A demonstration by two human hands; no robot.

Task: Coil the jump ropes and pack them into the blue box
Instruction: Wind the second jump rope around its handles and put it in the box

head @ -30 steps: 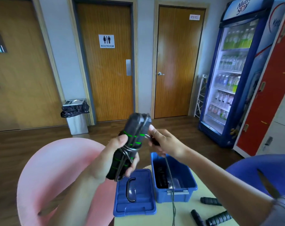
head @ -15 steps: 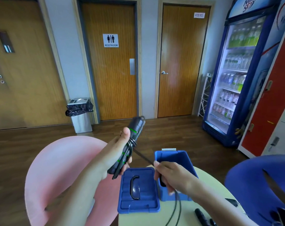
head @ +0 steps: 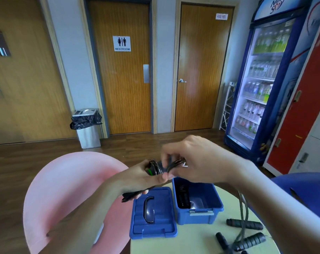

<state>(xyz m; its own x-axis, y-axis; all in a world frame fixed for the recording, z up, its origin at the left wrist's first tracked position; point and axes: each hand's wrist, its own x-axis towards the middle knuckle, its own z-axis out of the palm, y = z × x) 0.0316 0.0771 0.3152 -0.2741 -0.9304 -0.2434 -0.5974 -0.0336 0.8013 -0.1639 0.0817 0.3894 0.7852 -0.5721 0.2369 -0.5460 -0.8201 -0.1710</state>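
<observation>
blue box (head: 198, 209), pink chair (head: 63, 180), green-banded black handles (head: 152, 169)

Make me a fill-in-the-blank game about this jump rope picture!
1. The left hand and right hand hold a jump rope with a ____ stripe.
2. The blue box is open; its lid lies on the table to its ____.
3. The chair behind the left arm is ____.
4. The door sign says ____.
Missing words: green, left, pink, RESTROOM.
</observation>
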